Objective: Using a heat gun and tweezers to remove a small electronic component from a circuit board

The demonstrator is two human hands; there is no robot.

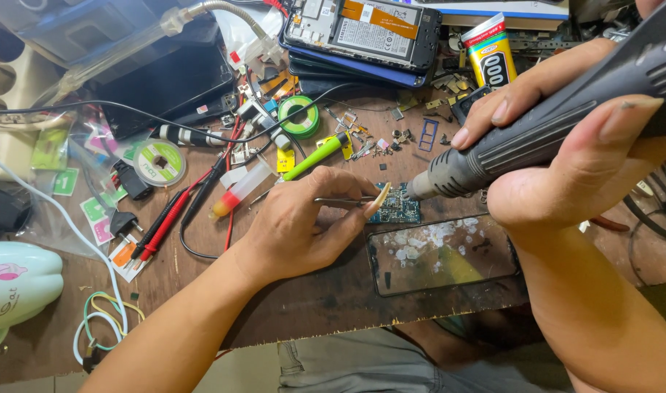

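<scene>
Left hand [304, 225], fingers clamped on tweezers [344, 200], tips at circuit board [397, 206] near desk [311, 298] centre. Right hand [565, 160] fingers wrapped round hot-air gun [536, 124], nozzle just beside board. Phone [442, 255] lies toward front edge.

Lighting bright, even, from overhead; shadows soft and short under the forearms. Glare patches on the dark glass phone screen [442, 255]. Centre sharp; hot-air tool handle [565, 116] at upper right slightly soft. Mild wide-angle bending at edges.
</scene>
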